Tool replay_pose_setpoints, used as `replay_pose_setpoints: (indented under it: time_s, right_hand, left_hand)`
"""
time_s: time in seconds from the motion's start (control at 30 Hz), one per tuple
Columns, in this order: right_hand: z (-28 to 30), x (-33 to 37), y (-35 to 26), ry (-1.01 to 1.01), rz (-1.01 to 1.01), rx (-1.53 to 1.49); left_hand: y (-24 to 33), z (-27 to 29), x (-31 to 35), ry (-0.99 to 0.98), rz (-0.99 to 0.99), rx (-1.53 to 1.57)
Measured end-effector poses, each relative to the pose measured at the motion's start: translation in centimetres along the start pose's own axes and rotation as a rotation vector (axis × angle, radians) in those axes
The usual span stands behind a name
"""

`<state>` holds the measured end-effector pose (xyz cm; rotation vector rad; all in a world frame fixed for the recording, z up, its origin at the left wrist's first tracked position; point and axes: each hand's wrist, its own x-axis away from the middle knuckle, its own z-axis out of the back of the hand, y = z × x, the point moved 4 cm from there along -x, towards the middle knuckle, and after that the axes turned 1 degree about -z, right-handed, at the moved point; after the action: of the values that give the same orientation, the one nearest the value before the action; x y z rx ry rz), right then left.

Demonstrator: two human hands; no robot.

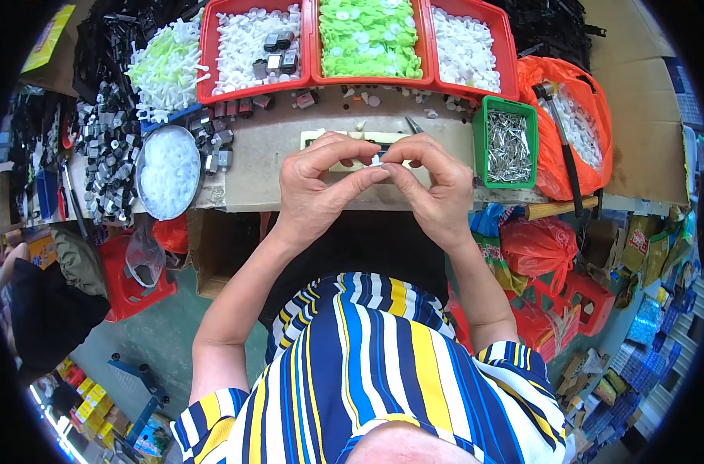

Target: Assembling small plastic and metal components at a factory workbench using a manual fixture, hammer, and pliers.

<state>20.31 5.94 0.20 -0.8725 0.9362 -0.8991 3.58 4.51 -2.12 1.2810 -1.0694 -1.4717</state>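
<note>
Head view shows the left hand (313, 185) and right hand (442, 189), thumbs and forefingers nearly closed, pinching a small white part (376, 160) over the table (251, 166), probably light, stiff plastic, best held by its edges.

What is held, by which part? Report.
A small white piece, between fingertips of the left hand and right hand; the gripped part cannot be told.

Pale, stained worktop (251, 166), three red bins (371, 80) of white and lime-green pieces along its back, green tray (510, 185) of metal pins at right beside a bulging orange bag (549, 170), cream fixture (312, 139) near the front edge, oval dish (140, 182) and heaped grey blocks (108, 155) at left.
</note>
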Motion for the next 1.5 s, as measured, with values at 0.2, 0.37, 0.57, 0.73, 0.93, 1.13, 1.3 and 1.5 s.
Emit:
replay_pose_setpoints:
  time_s: [0.2, 0.37, 0.57, 0.73, 0.93, 1.13, 1.3, 1.5]
  right_hand:
    - [-0.6, -0.8, 1.1, 0.070, 0.080, 0.129]
    - [-1.4, -1.6, 2.6, 0.081, 0.105, 0.223]
    - [-2.1, -1.9, 2.7, 0.027, 0.156, 0.346]
    - [-2.3, -2.2, 2.4, -0.032, 0.186, 0.372]
    - [-2.1, -2.5, 2.2, -0.084, 0.134, 0.412]
    - [-1.9, -2.7, 2.1, -0.137, 0.100, 0.449]
    - [-0.9, -3.1, 2.3, -0.193, 0.111, 0.459]
    - [8.4, -6.7, 2.9, 0.096, 0.047, 0.704]
  left_hand:
    - [0.1, 0.8, 0.0, 0.085, -0.137, -0.207]
    - [0.3, 1.6, 0.8, 0.113, -0.362, -0.606]
    - [-0.6, 1.2, 1.9, 0.016, -0.492, -0.786]
    - [-1.1, 0.9, 2.0, -0.038, -0.565, -0.884]
    - [-1.6, 0.6, 2.1, -0.094, -0.616, -0.995]
    - [-1.2, 0.3, 2.2, -0.173, -0.681, -1.189]
    - [-0.6, 0.3, 1.6, -0.256, -0.749, -1.347]
    - [-1.1, 0.3, 1.5, -0.264, -0.774, -1.292]
